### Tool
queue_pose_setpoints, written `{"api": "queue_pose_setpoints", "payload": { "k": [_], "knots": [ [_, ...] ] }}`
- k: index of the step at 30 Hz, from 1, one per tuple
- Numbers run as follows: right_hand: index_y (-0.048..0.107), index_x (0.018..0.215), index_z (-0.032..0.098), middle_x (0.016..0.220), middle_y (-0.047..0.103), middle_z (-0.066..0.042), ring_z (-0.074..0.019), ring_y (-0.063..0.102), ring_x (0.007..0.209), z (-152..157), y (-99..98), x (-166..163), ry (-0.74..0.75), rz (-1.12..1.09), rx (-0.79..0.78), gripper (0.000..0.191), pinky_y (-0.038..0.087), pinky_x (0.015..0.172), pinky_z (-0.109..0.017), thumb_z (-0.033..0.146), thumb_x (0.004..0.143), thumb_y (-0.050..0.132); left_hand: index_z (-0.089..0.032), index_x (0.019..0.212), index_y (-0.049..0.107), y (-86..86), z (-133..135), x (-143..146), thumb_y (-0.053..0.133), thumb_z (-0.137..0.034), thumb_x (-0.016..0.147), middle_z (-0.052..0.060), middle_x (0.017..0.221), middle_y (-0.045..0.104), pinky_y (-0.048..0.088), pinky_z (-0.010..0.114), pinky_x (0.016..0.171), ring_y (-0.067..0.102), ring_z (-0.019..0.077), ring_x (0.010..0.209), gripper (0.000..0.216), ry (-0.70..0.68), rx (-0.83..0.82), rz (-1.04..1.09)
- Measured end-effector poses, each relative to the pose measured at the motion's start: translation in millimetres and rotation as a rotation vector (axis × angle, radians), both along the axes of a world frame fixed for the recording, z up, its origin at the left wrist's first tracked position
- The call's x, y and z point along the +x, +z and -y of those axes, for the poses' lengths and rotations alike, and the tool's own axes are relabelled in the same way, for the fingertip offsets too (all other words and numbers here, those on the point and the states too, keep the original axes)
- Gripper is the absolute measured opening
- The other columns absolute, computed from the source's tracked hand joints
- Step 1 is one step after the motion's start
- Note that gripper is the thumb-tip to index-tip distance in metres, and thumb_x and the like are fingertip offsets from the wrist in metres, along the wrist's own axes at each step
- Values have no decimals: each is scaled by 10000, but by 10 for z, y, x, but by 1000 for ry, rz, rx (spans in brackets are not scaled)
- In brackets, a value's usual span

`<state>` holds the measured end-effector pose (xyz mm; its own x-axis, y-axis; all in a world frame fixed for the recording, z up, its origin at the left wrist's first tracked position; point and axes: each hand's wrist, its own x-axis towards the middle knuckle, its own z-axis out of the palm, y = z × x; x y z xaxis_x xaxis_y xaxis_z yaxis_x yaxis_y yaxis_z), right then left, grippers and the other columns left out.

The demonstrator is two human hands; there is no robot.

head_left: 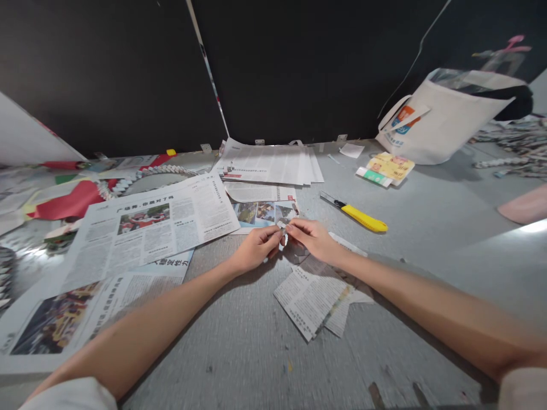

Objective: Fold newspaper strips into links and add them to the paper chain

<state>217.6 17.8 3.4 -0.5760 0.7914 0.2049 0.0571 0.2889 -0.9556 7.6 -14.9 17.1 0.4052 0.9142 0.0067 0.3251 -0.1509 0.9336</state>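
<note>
Close together at mid-table, my left hand and my right hand both pinch a small folded piece of paper. The fingers hide most of that piece. Just below my right hand lie several cut newspaper pieces, overlapping one another. Behind the hands is a newspaper page with colour photos. A yellow utility knife rests to the right of my right hand, its blade end pointing to the back left.
Large newspaper sheets cover the left side, near a folded-paper chain and red paper. More sheets are stacked at the back against a black panel. Right of them are yellow cards and a white bag.
</note>
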Motion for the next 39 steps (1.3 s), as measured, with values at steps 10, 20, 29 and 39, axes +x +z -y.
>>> {"api": "queue_pose_setpoints", "payload": {
  "k": [10, 20, 29, 39],
  "knots": [
    [502, 718, 216, 646, 482, 37, -121, 426, 592, 20, -10, -1, -29, 1, 12, 497, 324, 570, -277, 550, 1086, 519, -202, 802, 557, -5, 2, -1, 476, -456, 1044, -59, 531, 484, 356, 254, 560, 415, 102, 493, 361, 30, -3, -15],
    [505, 731, 217, 649, 505, 35, -123, 444, 600, 1, -47, 7, -32, 48, 59, 493, 340, 585, -275, 551, 1093, 496, -208, 780, 535, -21, -18, -8, 475, -448, 1043, -56, 518, 487, 355, 249, 551, 415, 107, 487, 361, 46, 7, -9],
    [469, 725, 223, 640, 499, 36, -126, 449, 600, 35, -21, 21, -57, 108, 156, 499, 349, 609, -278, 530, 1117, 446, -207, 762, 523, -24, -17, -6, 476, -442, 1049, -57, 521, 484, 359, 254, 573, 414, 109, 503, 374, 39, 29, -29],
    [422, 740, 233, 644, 437, 44, -132, 407, 601, 59, -6, 7, -121, 128, 222, 469, 320, 598, -284, 515, 1112, 458, -197, 830, 567, -35, -11, -14, 465, -444, 1061, -55, 550, 503, 368, 246, 570, 432, 104, 502, 353, 30, -34, 17]
  ]
}}
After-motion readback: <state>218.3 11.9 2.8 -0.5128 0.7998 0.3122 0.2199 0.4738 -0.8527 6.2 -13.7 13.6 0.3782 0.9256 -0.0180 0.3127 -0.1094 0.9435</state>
